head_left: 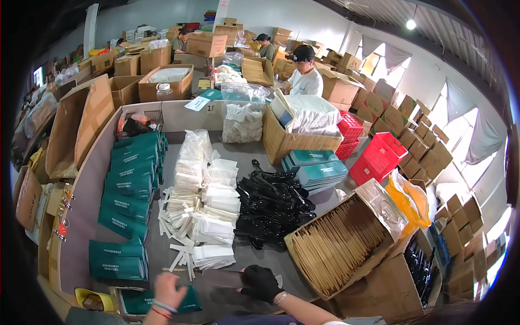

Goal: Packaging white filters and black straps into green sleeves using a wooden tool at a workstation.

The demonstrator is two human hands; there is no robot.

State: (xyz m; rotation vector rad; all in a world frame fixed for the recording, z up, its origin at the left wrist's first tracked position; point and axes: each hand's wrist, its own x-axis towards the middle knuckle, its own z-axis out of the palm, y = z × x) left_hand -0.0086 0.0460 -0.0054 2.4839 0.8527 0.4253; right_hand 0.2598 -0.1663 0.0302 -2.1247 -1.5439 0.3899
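Observation:
My bare left hand (170, 291), smeared by motion, hovers over a dark green printed packet (187, 303) at the table's near edge. Whether its fingers grip anything does not show. My right hand (261, 283), in a black glove with bare fingertips, is low over the table, fingers curled together; what they hold, if anything, is hidden. Beyond my hands lie white paper packets (214, 257) in an overlapping row, with narrow white strips (181, 208) beside them. A heap of glossy black plastic cutlery, seemingly spoons (271, 203), lies to their right.
Overlapping green packets (127, 184) line the left side; more green packets (317, 170) are stacked at right. An open carton (338, 244) of upright brown pieces stands near my right arm. Behind are a red basket (377, 157), a white-filled carton (300, 143) and co-workers.

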